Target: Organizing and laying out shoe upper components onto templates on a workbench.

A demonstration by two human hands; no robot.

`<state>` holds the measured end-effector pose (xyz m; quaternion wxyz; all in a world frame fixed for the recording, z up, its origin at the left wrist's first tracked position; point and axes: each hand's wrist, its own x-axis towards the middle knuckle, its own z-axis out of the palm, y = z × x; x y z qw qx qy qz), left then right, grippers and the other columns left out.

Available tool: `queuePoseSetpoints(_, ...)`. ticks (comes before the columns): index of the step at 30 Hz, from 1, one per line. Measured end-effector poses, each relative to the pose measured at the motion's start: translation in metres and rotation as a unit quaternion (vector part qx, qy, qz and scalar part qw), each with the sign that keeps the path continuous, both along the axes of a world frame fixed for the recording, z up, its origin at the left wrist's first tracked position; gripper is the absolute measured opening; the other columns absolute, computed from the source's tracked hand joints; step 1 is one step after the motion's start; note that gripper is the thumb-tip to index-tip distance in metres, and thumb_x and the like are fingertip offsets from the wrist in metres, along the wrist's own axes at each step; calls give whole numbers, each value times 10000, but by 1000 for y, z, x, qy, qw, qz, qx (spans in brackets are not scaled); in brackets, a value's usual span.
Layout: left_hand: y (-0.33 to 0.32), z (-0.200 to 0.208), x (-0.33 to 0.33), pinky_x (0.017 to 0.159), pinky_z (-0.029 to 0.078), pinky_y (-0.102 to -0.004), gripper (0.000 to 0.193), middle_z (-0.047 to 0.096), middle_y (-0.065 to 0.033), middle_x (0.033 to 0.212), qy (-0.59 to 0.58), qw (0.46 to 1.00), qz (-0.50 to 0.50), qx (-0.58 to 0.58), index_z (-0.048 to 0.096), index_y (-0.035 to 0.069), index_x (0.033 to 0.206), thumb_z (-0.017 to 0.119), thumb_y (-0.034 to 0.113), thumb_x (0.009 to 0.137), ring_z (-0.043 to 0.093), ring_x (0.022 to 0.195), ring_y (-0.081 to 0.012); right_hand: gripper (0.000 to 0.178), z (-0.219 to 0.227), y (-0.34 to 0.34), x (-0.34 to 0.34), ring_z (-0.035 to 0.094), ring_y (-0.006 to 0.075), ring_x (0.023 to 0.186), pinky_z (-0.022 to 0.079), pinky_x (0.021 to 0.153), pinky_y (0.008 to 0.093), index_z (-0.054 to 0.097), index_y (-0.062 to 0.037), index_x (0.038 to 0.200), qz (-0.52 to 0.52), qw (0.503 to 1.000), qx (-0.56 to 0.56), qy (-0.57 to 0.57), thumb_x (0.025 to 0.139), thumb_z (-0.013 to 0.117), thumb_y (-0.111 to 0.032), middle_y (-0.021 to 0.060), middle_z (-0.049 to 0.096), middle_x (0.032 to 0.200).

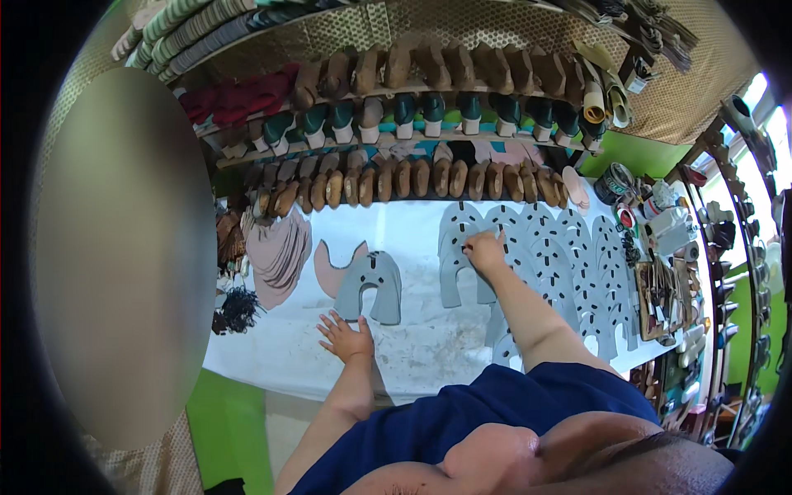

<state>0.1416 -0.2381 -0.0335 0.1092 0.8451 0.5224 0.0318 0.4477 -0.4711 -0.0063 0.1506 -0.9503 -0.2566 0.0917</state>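
My left hand (346, 337) rests on the white tabletop (429, 351) with its fingers spread, just below a grey arch-shaped shoe upper piece (387, 299). That piece has a small black tab at the top of its curve and partly overlaps a pink curved piece (327, 279). Farther right, my right hand (488, 251) reaches over rows of overlapping grey upper pieces (551, 257) dotted with black tabs. Its thumb and finger close on a small black tab (466, 247) at one of the left-hand pieces; the hand partly hides that area.
A fanned stack of pink pieces (279, 257) lies on the left, above a heap of black strips (238, 311). Brown shoe lasts (402, 178) line the back, below shelves of more lasts. A can (615, 183) and a tool tray (656, 301) stand on the right.
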Motion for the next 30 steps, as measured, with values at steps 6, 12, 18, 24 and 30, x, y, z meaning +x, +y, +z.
queuePoseSetpoints(6,-2,2,0,1189,77,-601,862,167,-173,1639,10,1000,6,-6,279,91,1555,570,537,878,125,1512,-386,632,-19,4,-75,339,314,1408,146,1132,699,451,-160,1440,-2,995,29,-95,878,657,-362,112,411,1499)
queuePoseSetpoints(12,-4,7,0,1190,76,-598,861,153,-173,1642,6,1000,-1,-4,277,91,1557,561,546,884,118,1513,-383,793,-35,-5,-122,118,393,1509,99,1159,662,248,-191,1572,30,996,-48,-69,919,551,-523,138,182,1637)
queuePoseSetpoints(18,-4,11,0,1192,78,-591,831,130,-167,1649,28,999,-1,-27,248,92,1567,508,545,921,91,1520,-375,757,-31,-5,-121,73,387,1519,56,1174,643,232,-197,1577,28,996,-78,-45,954,473,-553,127,135,1652)
queuePoseSetpoints(24,9,-9,-14,1181,64,-619,797,168,-175,1639,-11,999,-18,-27,273,91,1557,486,535,931,101,1517,-378,732,-19,0,-126,68,348,1526,45,1196,602,222,-222,1581,20,995,-97,-31,968,450,-552,95,140,1656)
queuePoseSetpoints(30,51,10,-99,1171,34,-645,774,153,-155,1648,13,969,-232,-88,267,122,1563,502,511,936,85,1525,-359,705,-19,1,-128,80,323,1528,56,1201,593,235,-255,1577,6,994,-107,-36,973,442,-555,65,150,1657)
